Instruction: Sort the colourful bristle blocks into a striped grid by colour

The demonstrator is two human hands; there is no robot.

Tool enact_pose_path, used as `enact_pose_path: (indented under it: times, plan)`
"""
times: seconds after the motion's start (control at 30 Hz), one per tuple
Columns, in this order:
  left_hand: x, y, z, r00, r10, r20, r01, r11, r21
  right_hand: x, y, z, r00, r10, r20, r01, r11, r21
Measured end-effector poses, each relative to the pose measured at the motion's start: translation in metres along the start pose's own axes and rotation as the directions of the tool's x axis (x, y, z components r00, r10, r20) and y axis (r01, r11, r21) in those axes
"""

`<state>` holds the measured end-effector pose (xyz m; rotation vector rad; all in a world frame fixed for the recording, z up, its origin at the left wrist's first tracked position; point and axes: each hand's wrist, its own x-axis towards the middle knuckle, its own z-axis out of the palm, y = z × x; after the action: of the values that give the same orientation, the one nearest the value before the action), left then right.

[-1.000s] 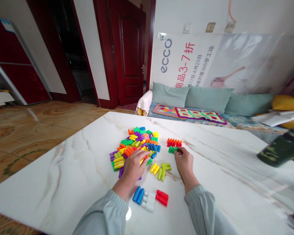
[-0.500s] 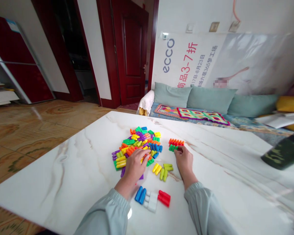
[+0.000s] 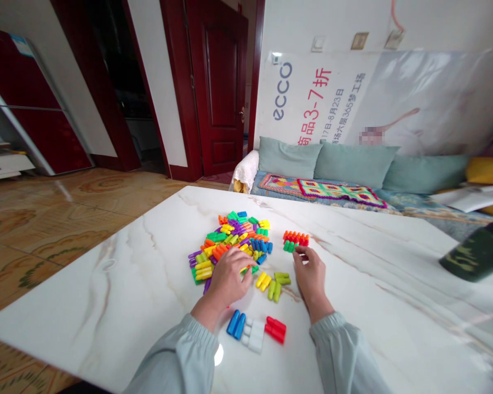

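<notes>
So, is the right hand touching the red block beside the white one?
Apart: the head view shows tabletop between the right hand and red block.

Red door (image 3: 217, 93), tiled floor (image 3: 78, 219), sofa (image 3: 411, 201); probably a fridge (image 3: 33, 128)

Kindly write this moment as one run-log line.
left hand: at plastic building-block pile | right hand: at green block, grip unclear | beyond green block: red-orange blocks
</notes>
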<state>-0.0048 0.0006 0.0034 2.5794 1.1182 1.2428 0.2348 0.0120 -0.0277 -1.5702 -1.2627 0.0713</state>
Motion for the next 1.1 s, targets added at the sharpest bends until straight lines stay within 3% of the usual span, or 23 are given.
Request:
enact_pose_path:
  times: [0.23,0.57,0.87,1.1]
  plan:
    - [-0.006,0.002,0.0,0.988,-0.077,0.134,0.05,0.979,0.196,-0.003,0.001,0.003,0.994,0.023,0.111,-0.033,0.996,0.088]
    - [-0.006,0.004,-0.004,0.94,-0.195,0.28,0.115,0.954,0.276,-0.004,-0.003,0.004,0.988,0.01,0.152,-0.025,0.995,0.096]
    - [-0.006,0.003,-0.001,0.949,-0.157,0.272,0.106,0.975,0.193,-0.004,-0.006,0.005,0.984,0.011,0.179,-0.034,0.991,0.13]
    - [-0.005,0.002,0.0,0.984,-0.048,0.171,0.035,0.996,0.083,-0.006,-0.009,0.004,0.985,0.003,0.171,-0.034,0.983,0.179]
